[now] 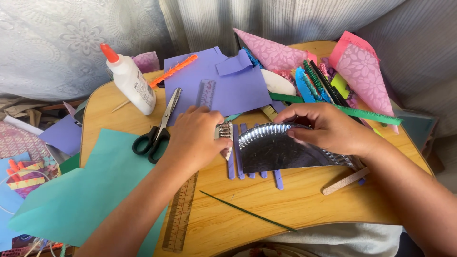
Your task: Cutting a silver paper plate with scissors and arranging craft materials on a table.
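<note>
Hands at the table's middle: left hand and right hand each pinch the folded silver paper plate over purple craft sticks.

A home craft corner: a small wooden table against pale curtains, strewn with coloured paper, a glue bottle and scissors.

Under right hand: folded paper plate, silver foil face, glossy, ribbed rim. Beneath it: purple craft sticks, painted wood, matt. Left of left hand: scissors, shiny metal blades, black plastic handles. Further left: teal paper sheet, matt, smooth. Below hands: table, varnished wood, visible grain.
</note>
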